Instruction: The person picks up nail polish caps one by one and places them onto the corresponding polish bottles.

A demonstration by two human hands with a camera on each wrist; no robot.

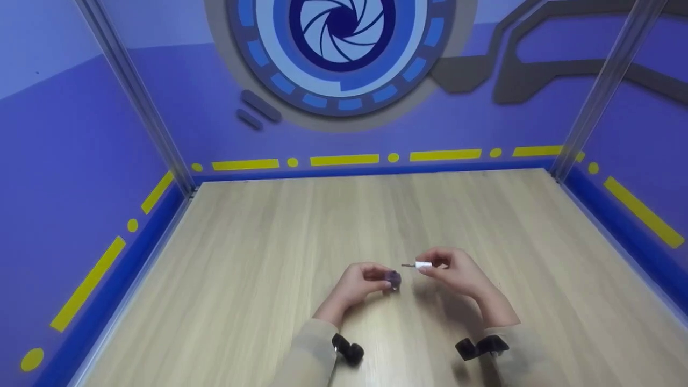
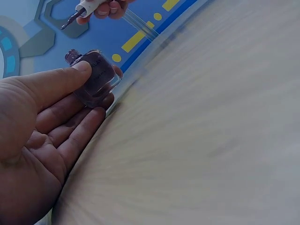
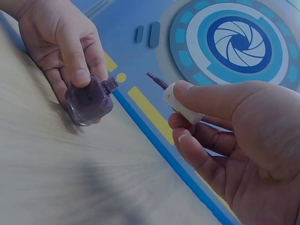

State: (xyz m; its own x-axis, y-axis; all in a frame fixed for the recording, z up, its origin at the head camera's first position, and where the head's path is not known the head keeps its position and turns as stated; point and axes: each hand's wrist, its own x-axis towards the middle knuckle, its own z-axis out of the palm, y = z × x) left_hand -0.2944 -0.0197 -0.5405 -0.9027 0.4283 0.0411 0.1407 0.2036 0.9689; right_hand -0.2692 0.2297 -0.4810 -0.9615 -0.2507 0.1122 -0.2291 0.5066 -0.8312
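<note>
A small glass nail polish bottle with dark purple polish is pinched between the thumb and fingers of my left hand. Its threaded neck stands uncapped, as the right wrist view shows. My right hand holds the white cap between thumb and fingers. From the cap a thin brush, coated in dark polish, points toward the left hand. Brush and bottle are apart, with a short gap between them. In the head view both hands are over the middle of the table, the right one slightly farther back.
The wooden table spreads around both hands. Blue-purple panels with yellow markings wall it at the back and both sides. Metal posts stand at the rear corners. Black straps with small cameras sit on both sleeves.
</note>
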